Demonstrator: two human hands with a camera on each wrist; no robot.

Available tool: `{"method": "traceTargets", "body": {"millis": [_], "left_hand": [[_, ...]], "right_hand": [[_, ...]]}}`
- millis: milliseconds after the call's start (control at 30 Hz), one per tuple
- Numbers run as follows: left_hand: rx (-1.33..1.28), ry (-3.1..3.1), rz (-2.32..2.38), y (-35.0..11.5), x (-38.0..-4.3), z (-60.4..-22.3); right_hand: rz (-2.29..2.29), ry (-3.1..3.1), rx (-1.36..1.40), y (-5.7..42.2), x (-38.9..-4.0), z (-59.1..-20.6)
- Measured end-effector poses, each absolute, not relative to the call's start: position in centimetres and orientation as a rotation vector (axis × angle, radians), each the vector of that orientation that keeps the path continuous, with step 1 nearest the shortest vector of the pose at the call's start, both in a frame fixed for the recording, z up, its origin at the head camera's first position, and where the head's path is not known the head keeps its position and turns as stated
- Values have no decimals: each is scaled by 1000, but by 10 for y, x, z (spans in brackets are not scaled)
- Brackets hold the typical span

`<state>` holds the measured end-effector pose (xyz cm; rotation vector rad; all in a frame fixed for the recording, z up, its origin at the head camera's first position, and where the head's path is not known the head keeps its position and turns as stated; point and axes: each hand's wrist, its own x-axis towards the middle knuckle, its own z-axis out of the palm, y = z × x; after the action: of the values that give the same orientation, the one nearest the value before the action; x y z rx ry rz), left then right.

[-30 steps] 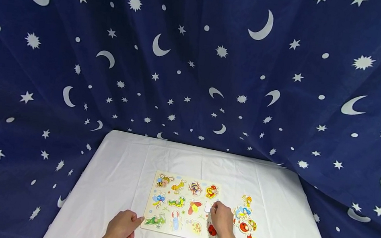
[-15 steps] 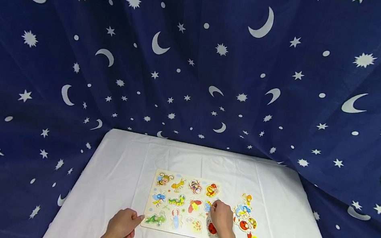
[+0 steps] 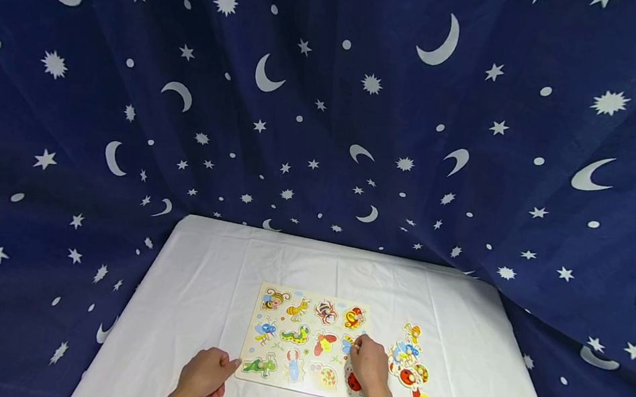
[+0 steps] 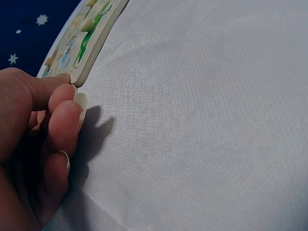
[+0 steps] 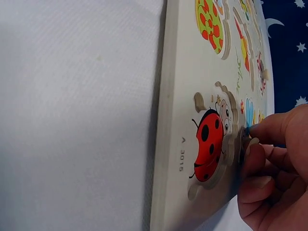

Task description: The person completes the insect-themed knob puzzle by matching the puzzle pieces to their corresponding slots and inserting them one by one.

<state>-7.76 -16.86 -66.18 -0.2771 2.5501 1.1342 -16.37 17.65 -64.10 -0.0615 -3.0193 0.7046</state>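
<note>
Pinching by right hand (image 3: 371,363) noted: a small flat winged insect piece, blue and yellow, apparently wooden (image 3: 347,344), is held by thumb and fingertips over the three o'clock side of a pale rectangular wooden puzzle board (image 5: 175,110). Whether it is fully seated cannot be told. The board's seven o'clock corner is touched by the left hand's (image 3: 204,372) thumb; fingers curled, any pinch not made out. Piece judged light, stiff, not fragile; printed face possibly slippery. Best held by a centre knob, such as is seen on the striped spider piece (image 3: 326,311), if one is hidden under the fingers; otherwise by opposite rims.
</note>
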Motion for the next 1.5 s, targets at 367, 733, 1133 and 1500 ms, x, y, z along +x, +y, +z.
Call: {"method": "traceTargets", "body": {"millis": [367, 733, 1133, 1500], "left_hand": [[-283, 2542, 1128, -169, -77, -658], [-294, 2537, 1115, -168, -76, -661], [-290, 2554, 1100, -168, -76, -657], [-281, 2557, 1118, -168, -78, -657]], "right_hand": [[801, -3042, -94, 178, -164, -644], [867, -2998, -126, 181, -161, -642], [867, -2982, -240, 200, -164, -635], [826, -2996, -280, 210, -165, -637]]}}
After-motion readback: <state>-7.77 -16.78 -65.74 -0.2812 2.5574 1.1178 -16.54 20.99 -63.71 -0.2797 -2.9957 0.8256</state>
